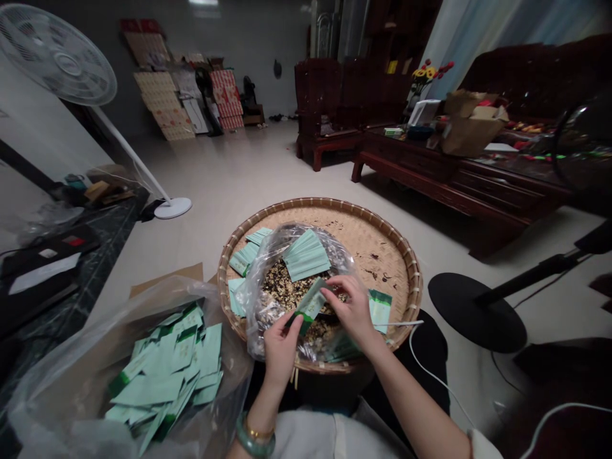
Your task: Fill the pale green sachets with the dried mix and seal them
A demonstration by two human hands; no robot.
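My left hand (281, 344) and my right hand (351, 309) together grip one small green packet (310, 305) over a clear plastic bag of dried leaves (282, 290). The left hand pinches its lower dark-green end, the right hand pinches its upper end. The bag lies in a round woven bamboo tray (382, 236) on my lap. A stack of empty green packets (306, 255) rests on the bag, and more packets (243, 258) lie on the tray's left side. One packet (381, 309) lies just right of my right hand.
At lower left a clear plastic bag (71, 376) holds several green packets (167, 373). A standing fan (62, 57) is at the left; another fan's black base (475, 309) sits on the floor at right. A dark wooden table (459, 175) and chairs stand behind.
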